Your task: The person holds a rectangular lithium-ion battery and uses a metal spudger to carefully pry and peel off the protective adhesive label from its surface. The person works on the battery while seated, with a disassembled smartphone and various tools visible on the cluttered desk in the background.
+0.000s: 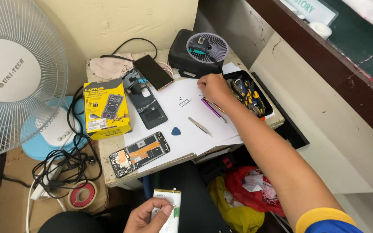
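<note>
Battery (pixel 168 207), 1 white pack, sits pinched in your left hand (pixel 145 218) below the white paper sheet (pixel 186 116). Your right hand (pixel 214 87) is curled at the sheet's far edge, its grasp unclear. On the sheet: 2 opened phone bodies (pixel 139 154), 1 tweezers (pixel 200 126), 1 blue pick (pixel 176 131). Tool tray (pixel 249 95) crowds the right edge.

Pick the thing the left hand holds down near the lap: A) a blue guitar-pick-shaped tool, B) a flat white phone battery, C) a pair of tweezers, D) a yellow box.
B: the left hand grips a flat white phone battery below the table edge, while the pick, tweezers and yellow box lie on the table.
</note>
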